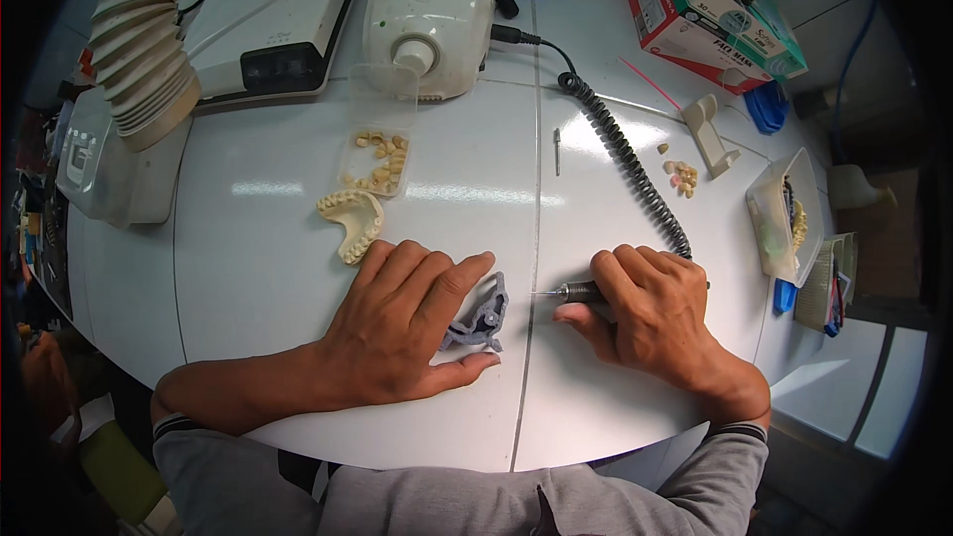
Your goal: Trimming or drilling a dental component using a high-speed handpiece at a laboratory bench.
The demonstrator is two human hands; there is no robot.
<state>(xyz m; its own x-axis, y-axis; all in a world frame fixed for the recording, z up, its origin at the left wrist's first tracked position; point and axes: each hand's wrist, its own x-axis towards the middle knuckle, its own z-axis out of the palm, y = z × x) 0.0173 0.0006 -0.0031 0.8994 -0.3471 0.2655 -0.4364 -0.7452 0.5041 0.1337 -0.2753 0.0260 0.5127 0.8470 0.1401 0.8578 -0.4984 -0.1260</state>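
My left hand (402, 323) rests palm down on the white table, thumb and index finger spread apart. Between them lies a grey-purple, arch-shaped dental piece (486, 320), partly covered by the hand; no firm grip on it shows. Closed around a dark micromotor handpiece (584, 292) is my right hand (650, 313). The handpiece's thin metal bur points left toward the dental piece, a gap apart from it. Just beyond my left fingers sits a cream dental cast (353, 222) with a row of teeth.
Behind the cast, an open clear box (377, 164) holds tooth-coloured crowns. A coiled black cord (625, 144) runs to the white control unit (429, 20). Loose crowns (683, 177), a cream stand (707, 136) and a plastic tub (779, 218) are at right. A suction hose (144, 50) hangs at left.
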